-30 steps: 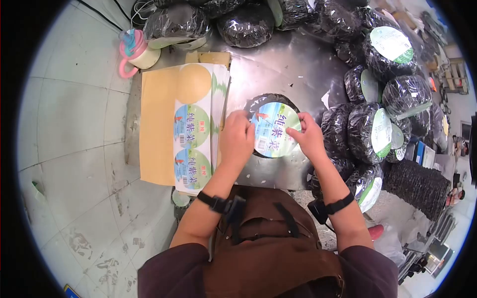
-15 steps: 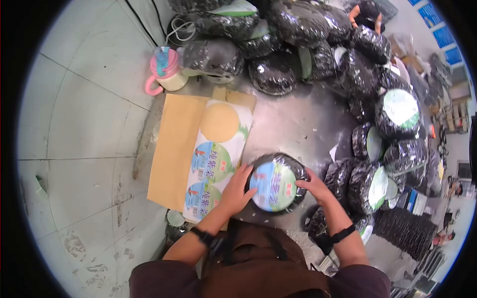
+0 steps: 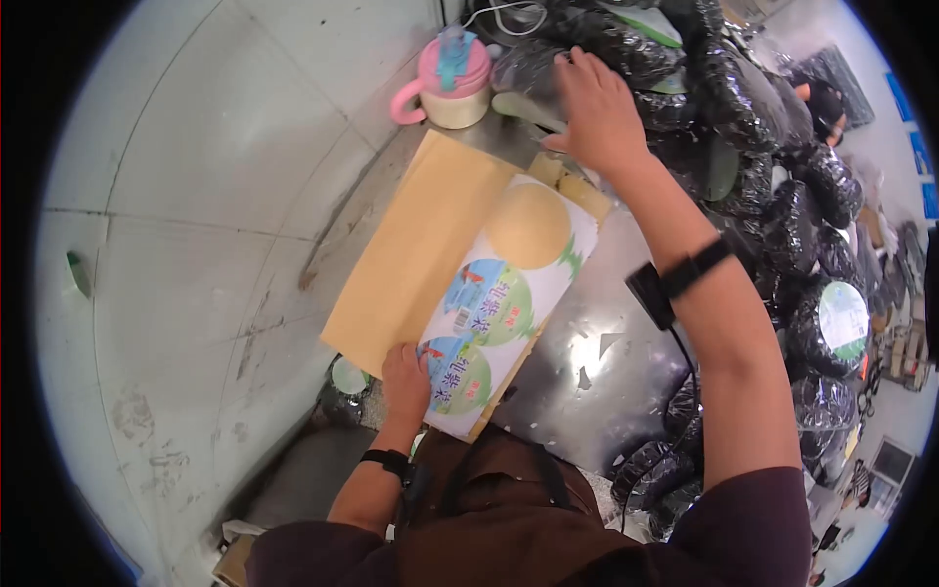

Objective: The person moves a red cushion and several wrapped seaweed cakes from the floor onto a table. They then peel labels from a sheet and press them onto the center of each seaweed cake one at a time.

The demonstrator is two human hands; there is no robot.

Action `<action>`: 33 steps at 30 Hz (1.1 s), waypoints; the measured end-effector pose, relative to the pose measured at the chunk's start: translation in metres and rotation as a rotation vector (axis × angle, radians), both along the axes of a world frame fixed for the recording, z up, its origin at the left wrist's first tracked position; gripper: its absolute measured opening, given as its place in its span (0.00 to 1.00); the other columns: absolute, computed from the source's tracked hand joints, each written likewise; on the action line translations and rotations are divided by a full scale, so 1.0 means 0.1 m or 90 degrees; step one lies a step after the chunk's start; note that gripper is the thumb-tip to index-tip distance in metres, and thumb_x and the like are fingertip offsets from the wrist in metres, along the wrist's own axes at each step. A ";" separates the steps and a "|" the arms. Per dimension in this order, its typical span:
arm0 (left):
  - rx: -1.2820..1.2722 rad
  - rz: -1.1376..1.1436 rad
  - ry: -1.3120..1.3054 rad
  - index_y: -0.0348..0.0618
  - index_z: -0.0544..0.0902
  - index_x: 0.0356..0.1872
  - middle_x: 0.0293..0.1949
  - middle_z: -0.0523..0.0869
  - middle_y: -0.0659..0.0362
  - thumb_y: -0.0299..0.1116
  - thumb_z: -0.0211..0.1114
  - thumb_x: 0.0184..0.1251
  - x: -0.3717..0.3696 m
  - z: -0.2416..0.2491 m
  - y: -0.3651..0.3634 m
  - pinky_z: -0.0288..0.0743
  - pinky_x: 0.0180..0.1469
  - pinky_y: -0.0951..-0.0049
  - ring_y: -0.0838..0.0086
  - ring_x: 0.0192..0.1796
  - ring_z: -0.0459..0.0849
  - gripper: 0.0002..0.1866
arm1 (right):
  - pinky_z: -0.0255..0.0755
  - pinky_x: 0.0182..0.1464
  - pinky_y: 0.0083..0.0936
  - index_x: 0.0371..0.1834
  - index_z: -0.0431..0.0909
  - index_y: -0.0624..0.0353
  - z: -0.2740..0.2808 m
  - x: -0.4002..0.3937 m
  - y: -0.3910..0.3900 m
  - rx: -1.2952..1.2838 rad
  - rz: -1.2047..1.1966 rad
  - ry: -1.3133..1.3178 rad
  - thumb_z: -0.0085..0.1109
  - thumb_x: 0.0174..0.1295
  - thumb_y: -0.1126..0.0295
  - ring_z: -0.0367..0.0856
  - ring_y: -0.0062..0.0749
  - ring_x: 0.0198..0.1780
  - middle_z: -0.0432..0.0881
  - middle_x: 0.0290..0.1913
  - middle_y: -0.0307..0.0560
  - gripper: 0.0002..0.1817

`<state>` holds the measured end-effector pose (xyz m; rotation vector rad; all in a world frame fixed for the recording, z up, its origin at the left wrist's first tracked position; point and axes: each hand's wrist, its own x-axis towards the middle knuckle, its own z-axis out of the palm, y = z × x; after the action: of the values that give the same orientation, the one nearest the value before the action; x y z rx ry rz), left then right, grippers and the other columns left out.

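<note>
A white sticker sheet (image 3: 509, 298) with round green-blue labels lies on brown backing paper (image 3: 411, 254) on the steel table (image 3: 597, 391). The top circle of the sheet is bare and tan. My left hand (image 3: 406, 382) rests flat on the sheet's near corner, beside the lowest label. My right hand (image 3: 592, 103) reaches far across the table with fingers spread and lies on a black plastic-wrapped round pack (image 3: 548, 73) next to a pink cup. It does not grip the pack. Black bands sit on both wrists.
A pink and cream lidded cup (image 3: 450, 83) stands at the table's far corner. Several black wrapped packs (image 3: 782, 225) are heaped along the right side, some bearing round labels (image 3: 843, 318). Pale tiled floor (image 3: 196, 245) lies to the left.
The labelled pack that both hands pressed is gone from the table centre. My right hand has stretched out to the far pile. My left hand has dropped onto the sticker sheet.
</note>
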<state>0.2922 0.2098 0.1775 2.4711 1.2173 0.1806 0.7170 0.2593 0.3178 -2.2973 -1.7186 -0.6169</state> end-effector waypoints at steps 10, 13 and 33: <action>0.009 0.036 -0.050 0.38 0.74 0.42 0.41 0.77 0.49 0.33 0.58 0.63 -0.03 -0.06 -0.02 0.68 0.47 0.55 0.52 0.45 0.76 0.11 | 0.63 0.62 0.41 0.65 0.66 0.57 0.65 -0.21 -1.41 0.127 -0.072 0.210 0.71 0.39 0.64 0.69 0.49 0.59 0.72 0.57 0.54 0.44; 0.029 0.028 -0.032 0.38 0.74 0.44 0.42 0.77 0.49 0.33 0.58 0.64 0.06 -0.02 -0.07 0.68 0.47 0.56 0.53 0.46 0.76 0.12 | 0.61 0.63 0.41 0.64 0.68 0.60 0.47 -0.82 -2.53 0.169 -0.143 0.088 0.71 0.35 0.69 0.68 0.52 0.59 0.71 0.58 0.56 0.44; 0.056 0.179 0.045 0.41 0.77 0.42 0.42 0.80 0.51 0.35 0.56 0.66 0.46 -0.21 -0.05 0.71 0.47 0.57 0.55 0.47 0.78 0.10 | 0.43 0.70 0.58 0.70 0.63 0.45 -0.68 -1.90 -3.28 -0.270 -0.131 0.254 0.60 0.54 0.46 0.52 0.50 0.73 0.58 0.72 0.52 0.39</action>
<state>0.3383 0.2043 0.1563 2.3865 1.6176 0.2274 0.5274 -0.0692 0.2498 -2.6623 -1.5405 0.1998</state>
